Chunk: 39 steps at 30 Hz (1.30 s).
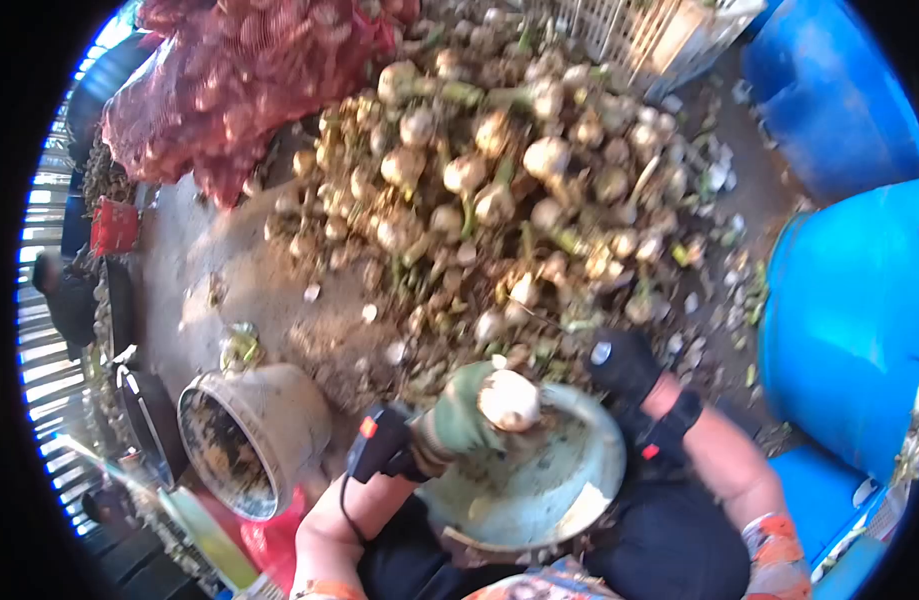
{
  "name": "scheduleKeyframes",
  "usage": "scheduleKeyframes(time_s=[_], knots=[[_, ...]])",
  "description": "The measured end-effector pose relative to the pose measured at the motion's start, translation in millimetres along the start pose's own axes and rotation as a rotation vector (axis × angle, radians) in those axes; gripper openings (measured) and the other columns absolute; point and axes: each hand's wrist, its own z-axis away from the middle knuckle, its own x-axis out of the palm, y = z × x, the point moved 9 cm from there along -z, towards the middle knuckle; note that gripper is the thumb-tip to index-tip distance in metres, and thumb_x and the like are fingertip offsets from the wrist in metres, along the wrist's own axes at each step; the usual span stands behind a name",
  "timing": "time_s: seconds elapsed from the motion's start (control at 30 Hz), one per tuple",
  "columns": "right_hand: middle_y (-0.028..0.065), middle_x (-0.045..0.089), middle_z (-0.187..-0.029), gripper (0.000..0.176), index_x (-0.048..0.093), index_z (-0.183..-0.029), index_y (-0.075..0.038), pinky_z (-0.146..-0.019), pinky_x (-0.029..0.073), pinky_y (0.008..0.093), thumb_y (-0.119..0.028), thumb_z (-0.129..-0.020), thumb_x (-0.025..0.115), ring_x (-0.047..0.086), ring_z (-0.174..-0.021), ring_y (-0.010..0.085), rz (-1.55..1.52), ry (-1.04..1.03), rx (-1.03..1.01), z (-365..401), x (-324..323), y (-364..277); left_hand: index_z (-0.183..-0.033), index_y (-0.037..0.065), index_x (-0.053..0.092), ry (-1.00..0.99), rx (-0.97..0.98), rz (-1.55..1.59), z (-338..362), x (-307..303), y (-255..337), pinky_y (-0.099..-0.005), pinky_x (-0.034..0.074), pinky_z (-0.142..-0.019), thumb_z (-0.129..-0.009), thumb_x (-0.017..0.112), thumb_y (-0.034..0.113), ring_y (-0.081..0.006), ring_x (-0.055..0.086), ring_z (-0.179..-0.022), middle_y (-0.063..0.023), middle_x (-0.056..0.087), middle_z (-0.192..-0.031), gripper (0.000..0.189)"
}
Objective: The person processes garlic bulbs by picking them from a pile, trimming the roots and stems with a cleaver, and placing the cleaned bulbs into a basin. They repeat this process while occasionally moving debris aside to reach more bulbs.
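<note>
Onion (509, 400) in left hand (457, 425), green glove. Fingers (471, 388) closed round the left side of the bulb. The bulb is pale and roundish, and its right side shows clear of the glove. It is held directly over a light blue basin (539, 495), which lies just below the fingers with dark clothing under its near rim. Black device (381, 445) strapped at the left wrist, with a cable hanging from it.

Right hand (624, 368), black glove, just right of the held onion and a little beyond it, at the far rim of the basin. Its fingers are turned away from the camera, so it cannot be told whether they are wide, narrow or holding anything. Small bright patch on the glove. Black strap (669, 432) with a red mark on the right wrist.

Pile (499, 190) of onions, with stems and soil, spreads beyond both hands over the floor (229, 270), and its near edge reaches the right fingers. Loose skins and green scraps lie right of them.

Dirty bucket (279, 420) left of the left fingers, tilted with its mouth toward the camera, apart from the basin. Red mesh sack (229, 80), filled with onions, well beyond and left. Blue barrel (849, 320) right of the right hand. White crate (659, 35) beyond the pile. Another person (67, 298) in dark clothing at the far left, well apart.
</note>
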Motion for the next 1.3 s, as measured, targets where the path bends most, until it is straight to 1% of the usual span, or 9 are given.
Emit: scheduleKeyframes(time_s=[0.07,0.17,0.3,0.57,0.63,0.9,1.1,1.23,1.3], knots=[[0.0074,0.059,-0.066,0.011,0.063,-0.076,-0.015,-0.06,0.049,0.0375,-0.025,-0.075,0.058,0.06,-0.064,0.0234,-0.415,-0.02,0.326,7,2,18,-0.081,0.011,0.05,0.154,-0.102,0.296,-17,-11,0,-0.026,0.044,-0.058,-0.068,0.077,0.04,-0.0107,0.049,-0.063,0.0028,0.049,-0.069,0.041],[0.0032,0.063,-0.083,0.017,0.062,-0.092,-0.014,-0.072,0.049,0.0352,-0.025,-0.08,0.06,0.061,-0.08,0.0162,-0.615,-0.138,-0.092,-3,-24,-52,-0.081,0.01,0.054,0.029,-0.127,1.091,-24,6,-18,-0.027,0.044,-0.061,-0.067,0.078,0.033,-0.0122,0.05,-0.065,0.0018,0.05,-0.068,0.036],[-0.0025,0.061,-0.088,0.039,0.059,-0.113,-0.007,-0.077,0.046,0.027,-0.015,-0.076,0.072,0.055,-0.082,0.0097,-1.753,-0.101,0.216,-1,-56,-121,-0.106,0.004,0.054,0.151,0.139,0.705,-38,-17,-16,-0.0318,0.047,-0.063,-0.085,0.053,0.048,-0.0212,0.057,-0.078,-0.0067,0.059,-0.092,0.049],[0.0112,0.066,-0.082,0.009,0.064,-0.084,-0.003,-0.066,0.048,0.0343,-0.011,-0.079,0.064,0.061,-0.068,0.0256,-1.18,-0.14,0.088,11,12,8,-0.098,0.004,0.062,-0.356,0.092,0.98,-21,-5,-58,-0.0442,0.041,-0.091,-0.088,0.05,0.046,-0.0342,0.042,-0.121,-0.0122,0.062,-0.098,0.045],[-0.0013,0.061,-0.088,0.038,0.059,-0.112,-0.006,-0.076,0.046,0.0279,-0.015,-0.077,0.071,0.055,-0.081,0.0095,-1.052,0.04,0.212,10,11,38,-0.096,0.004,0.062,-0.044,-0.207,0.914,-11,7,-49,-0.038,0.047,-0.077,-0.087,0.056,0.037,-0.0285,0.057,-0.101,-0.0097,0.063,-0.092,0.035],[0.0105,0.059,-0.072,0.011,0.06,-0.077,-0.009,-0.061,0.047,0.037,-0.018,-0.073,0.064,0.057,-0.064,0.0269,-0.349,0.269,-0.261,16,-56,-34,-0.094,-0.003,0.06,0.149,-0.169,0.348,-3,-8,-61,-0.026,0.045,-0.05,-0.08,0.059,0.005,-0.0147,0.056,-0.056,-0.0087,0.062,-0.074,0.017],[0.0155,0.061,-0.068,0.024,0.062,-0.077,-0.01,-0.059,0.048,0.041,-0.033,-0.068,0.063,0.06,-0.064,0.0333,-0.122,-0.298,0.029,26,-2,-50,-0.086,-0.002,0.06,0.393,-0.103,0.228,14,15,4,-0.0255,0.045,-0.048,-0.072,0.061,-0.002,-0.0112,0.056,-0.053,-0.0048,0.059,-0.064,0.015],[0.0177,0.063,-0.072,0.029,0.067,-0.082,-0.008,-0.064,0.05,0.0372,-0.028,-0.061,0.065,0.063,-0.067,0.0325,-0.243,-0.216,0.22,46,11,9,-0.088,-0.002,0.061,-0.207,-0.213,0.233,21,57,11,-0.0316,0.052,-0.06,-0.08,0.067,0.015,-0.0189,0.063,-0.071,-0.0159,0.063,-0.09,0.02],[0.0185,0.063,-0.07,0.03,0.067,-0.081,-0.006,-0.064,0.051,0.0355,-0.027,-0.061,0.065,0.064,-0.068,0.0302,-0.184,-0.19,0.231,43,-2,20,-0.093,-0.001,0.062,-0.461,0.277,-0.488,28,71,-6,-0.0354,0.049,-0.079,-0.079,0.067,0.018,-0.0245,0.062,-0.088,-0.0166,0.062,-0.101,0.024]])
